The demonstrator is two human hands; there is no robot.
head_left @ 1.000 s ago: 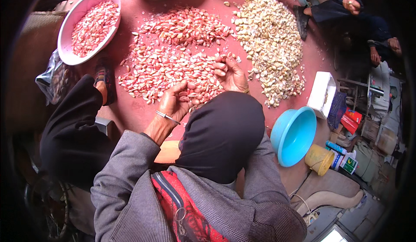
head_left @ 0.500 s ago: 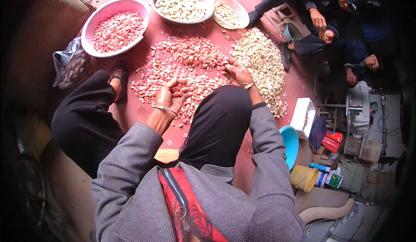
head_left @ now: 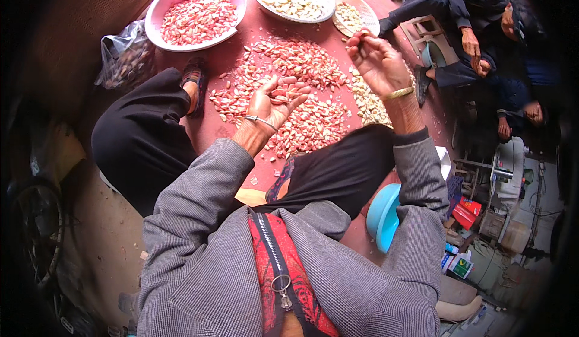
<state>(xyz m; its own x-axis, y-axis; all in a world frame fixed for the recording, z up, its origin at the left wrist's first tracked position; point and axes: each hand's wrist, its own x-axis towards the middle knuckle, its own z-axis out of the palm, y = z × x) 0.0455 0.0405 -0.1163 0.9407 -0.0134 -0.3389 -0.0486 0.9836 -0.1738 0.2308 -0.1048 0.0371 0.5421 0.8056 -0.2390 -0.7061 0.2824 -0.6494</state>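
My left hand [head_left: 265,106] is palm up over the floor, fingers curled around a few red-pink pieces that look like garlic cloves [head_left: 281,99]. My right hand [head_left: 385,68] is raised to the right with its fingertips pinched together; what they hold, if anything, is too small to make out. Beneath and beyond my left hand spreads a pile of red-pink cloves [head_left: 304,62] on the red floor. A pile of pale cloves [head_left: 369,100] lies to its right, partly hidden by my right hand and forearm.
At the back are a pink-white basin [head_left: 152,20] of red cloves, a metal basin [head_left: 329,5] and a small strainer [head_left: 372,20] of pale cloves. A plastic bag [head_left: 123,59] lies left, a blue basin [head_left: 380,216] right. A person [head_left: 464,2] sits at the far right.
My right hand has lifted up and to the right, away from the red cloves. My right knee has dropped outward. The view has shifted, so the basins appear farther right.
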